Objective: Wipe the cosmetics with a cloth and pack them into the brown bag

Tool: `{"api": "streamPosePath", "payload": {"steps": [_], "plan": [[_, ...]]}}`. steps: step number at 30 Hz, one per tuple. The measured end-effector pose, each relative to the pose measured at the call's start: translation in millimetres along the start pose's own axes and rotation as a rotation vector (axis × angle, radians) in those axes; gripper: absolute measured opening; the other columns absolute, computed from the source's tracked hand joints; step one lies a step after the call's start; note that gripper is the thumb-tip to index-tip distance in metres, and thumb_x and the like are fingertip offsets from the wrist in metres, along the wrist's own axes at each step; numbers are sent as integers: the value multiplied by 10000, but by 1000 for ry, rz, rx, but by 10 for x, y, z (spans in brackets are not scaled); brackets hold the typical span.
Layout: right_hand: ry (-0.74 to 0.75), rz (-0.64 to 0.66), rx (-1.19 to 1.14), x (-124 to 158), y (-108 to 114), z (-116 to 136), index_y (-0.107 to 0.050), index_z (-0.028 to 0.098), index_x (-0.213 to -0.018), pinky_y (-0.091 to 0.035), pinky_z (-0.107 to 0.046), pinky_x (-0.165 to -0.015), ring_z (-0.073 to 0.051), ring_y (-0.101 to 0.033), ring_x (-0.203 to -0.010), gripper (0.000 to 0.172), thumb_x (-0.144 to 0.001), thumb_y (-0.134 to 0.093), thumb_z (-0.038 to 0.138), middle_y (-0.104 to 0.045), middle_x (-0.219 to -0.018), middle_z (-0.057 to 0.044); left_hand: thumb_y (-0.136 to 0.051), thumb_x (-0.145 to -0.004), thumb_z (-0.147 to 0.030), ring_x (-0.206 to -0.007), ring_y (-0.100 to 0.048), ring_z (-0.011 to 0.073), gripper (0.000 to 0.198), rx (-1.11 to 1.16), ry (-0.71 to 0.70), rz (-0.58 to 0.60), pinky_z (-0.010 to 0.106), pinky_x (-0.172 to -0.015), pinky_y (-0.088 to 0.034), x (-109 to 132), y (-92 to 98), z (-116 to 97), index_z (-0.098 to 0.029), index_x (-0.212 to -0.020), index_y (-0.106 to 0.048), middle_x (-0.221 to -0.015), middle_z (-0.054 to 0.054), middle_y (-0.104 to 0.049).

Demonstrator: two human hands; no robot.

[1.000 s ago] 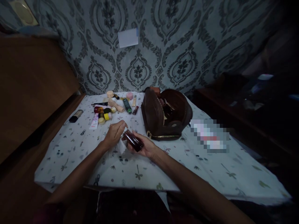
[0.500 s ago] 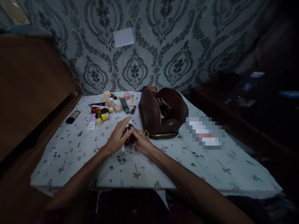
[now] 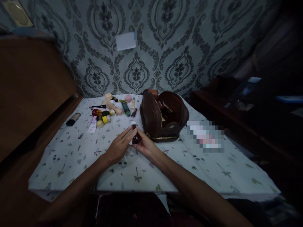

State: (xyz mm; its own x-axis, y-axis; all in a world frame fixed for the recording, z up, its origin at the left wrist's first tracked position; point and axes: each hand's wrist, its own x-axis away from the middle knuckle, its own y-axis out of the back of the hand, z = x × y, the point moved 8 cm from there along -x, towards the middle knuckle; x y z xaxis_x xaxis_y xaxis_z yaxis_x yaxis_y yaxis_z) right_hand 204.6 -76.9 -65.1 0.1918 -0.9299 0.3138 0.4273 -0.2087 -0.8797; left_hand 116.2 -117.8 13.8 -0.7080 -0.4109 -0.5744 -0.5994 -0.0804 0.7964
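Between my two hands is a small, dark red, shiny bottle [image 3: 136, 138], held above the table just left of the bag. My left hand [image 3: 119, 145] presses its fingers against the bottle's left side, with something white at its fingertips that I cannot make out. From the right, my right hand [image 3: 146, 144] grips the same bottle, thumb on top. A white piece shows at the bottle's far end, perhaps its cap. Close by on the right stands a brown toiletry bag [image 3: 152, 116], unzipped, with dark items inside.
Cosmetics lie at the back left: a green tube [image 3: 125, 108], a pink-and-white tube [image 3: 92, 125], a yellow-banded jar [image 3: 106, 119] and several others. A black-capped bottle [image 3: 73, 119] lies farther left. A blurred-out packet [image 3: 205, 135] is right of the bag on the patterned tablecloth [image 3: 208, 179].
The bottle has turned in my hands, its far end now pointing away from me. My hands have shifted slightly, and the left fingers lie closer along the bottle.
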Motion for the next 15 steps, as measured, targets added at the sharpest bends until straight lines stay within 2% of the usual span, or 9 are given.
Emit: {"api": "streamPosePath", "payload": {"steps": [2, 4, 6, 9, 12, 15], "plan": [[-36, 23, 5, 31, -34, -4, -686, 170, -838, -554, -241, -604, -126, -655, -658, 59, -811, -736, 182, -723, -722, 3, -326, -1005, -176, -1327, -499, 209, 442, 104, 177, -124, 409, -1068, -458, 10, 107, 145, -177, -1446, -366, -1392, 128, -564], [-69, 34, 13, 63, -57, -17, -685, 158, -857, -568, -276, -615, -153, -672, -681, 68, -833, -715, 214, -733, -750, -27, -365, -1009, -235, -1090, -639, 193, 330, 191, 385, -206, 366, -936, -518, 29, 181, 319, -180, -1310, -490, -1212, 104, -662], [-82, 7, 14, 82, -48, -32, -688, 147, -867, -578, -302, -644, -168, -683, -708, 74, -859, -682, 220, -738, -767, -48, -396, -1006, -271, -912, -652, 177, 258, 266, 507, -227, 333, -835, -519, 7, 210, 433, -183, -1176, -570, -1046, 66, -685], [-57, -23, 8, 89, -39, -52, -696, 157, -853, -569, -284, -660, -141, -667, -682, 17, -852, -680, 163, -735, -760, -20, -492, -963, -279, -938, -602, 188, 188, 311, 526, -329, 329, -854, -480, -93, 300, 501, -185, -1017, -646, -973, 50, -629], [-30, 43, 33, 94, -103, -73, -709, 164, -826, -542, -225, -652, -107, -649, -673, 56, -802, -728, 117, -735, -775, 6, -580, -907, -266, -949, -571, 194, 138, 312, 529, -459, 320, -850, -467, -159, 370, 522, -197, -951, -692, -943, 40, -577], [-12, 96, 57, 106, -160, -60, -722, 150, -804, -524, -190, -671, -93, -648, -697, 51, -791, -738, 103, -738, -789, 1, -590, -897, -240, -860, -583, 174, 133, 361, 491, -442, 295, -784, -468, -202, 332, 443, -201, -964, -699, -878, 26, -609]]}}
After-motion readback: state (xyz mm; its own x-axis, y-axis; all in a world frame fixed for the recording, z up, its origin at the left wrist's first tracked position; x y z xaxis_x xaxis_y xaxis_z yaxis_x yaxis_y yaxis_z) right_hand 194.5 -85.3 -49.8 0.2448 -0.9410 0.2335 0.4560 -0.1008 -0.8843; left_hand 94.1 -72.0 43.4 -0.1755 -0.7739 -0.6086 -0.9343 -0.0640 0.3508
